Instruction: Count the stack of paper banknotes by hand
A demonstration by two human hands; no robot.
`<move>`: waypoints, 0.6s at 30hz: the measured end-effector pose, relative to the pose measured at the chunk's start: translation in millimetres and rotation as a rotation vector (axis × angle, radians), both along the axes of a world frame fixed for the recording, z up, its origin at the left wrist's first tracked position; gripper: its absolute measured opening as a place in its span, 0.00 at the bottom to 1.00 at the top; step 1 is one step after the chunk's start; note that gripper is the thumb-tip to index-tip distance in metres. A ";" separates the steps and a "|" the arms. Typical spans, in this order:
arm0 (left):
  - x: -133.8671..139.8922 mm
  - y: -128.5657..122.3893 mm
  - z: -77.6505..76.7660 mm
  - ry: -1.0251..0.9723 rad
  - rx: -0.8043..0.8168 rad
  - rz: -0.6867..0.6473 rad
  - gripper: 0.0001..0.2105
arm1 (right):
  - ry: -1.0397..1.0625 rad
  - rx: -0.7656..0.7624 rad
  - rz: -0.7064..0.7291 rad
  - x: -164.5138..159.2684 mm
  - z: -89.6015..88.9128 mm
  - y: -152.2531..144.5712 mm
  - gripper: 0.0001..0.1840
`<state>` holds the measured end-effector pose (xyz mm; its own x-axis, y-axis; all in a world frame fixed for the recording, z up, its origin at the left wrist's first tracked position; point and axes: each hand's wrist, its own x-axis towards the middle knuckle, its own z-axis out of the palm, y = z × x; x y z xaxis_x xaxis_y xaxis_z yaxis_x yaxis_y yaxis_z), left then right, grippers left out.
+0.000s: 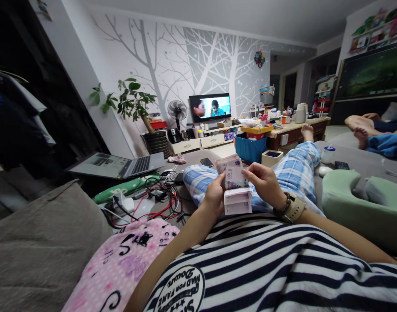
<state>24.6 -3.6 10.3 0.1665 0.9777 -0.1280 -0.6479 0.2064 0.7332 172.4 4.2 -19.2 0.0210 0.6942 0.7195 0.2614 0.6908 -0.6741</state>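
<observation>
A stack of banknotes (pixel 230 162) is held upright above my lap. My left hand (pixel 215 190) grips its left side, the thumb lying over the front. With thumb and index finger pinched, my right hand (pixel 263 181) holds the right edge of the front note. Several pale purple notes (pixel 237 201) hang folded over below, staggered in rows against my striped shirt (pixel 250 247). My right wrist carries a beige watch (pixel 296 207) and a beaded bracelet. The fingers behind the stack are partly hidden.
Left of my legs lie tangled cables (pixel 165 199), an open laptop (pixel 120 167) and a phone (pixel 206 162). To the right are a green neck pillow (pixel 344 203) and a remote (pixel 342 165). Another person's legs (pixel 364 125) rest at far right. A blue bin (pixel 250 148) stands ahead.
</observation>
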 end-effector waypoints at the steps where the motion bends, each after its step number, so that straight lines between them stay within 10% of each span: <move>1: 0.2 0.0 0.5 0.001 -0.001 0.001 0.18 | -0.001 0.008 0.014 -0.2 0.1 -1.6 0.21; 18: -1.1 -2.1 1.9 0.069 -0.003 0.019 0.18 | 0.007 0.068 0.106 -0.8 -1.2 -6.3 0.13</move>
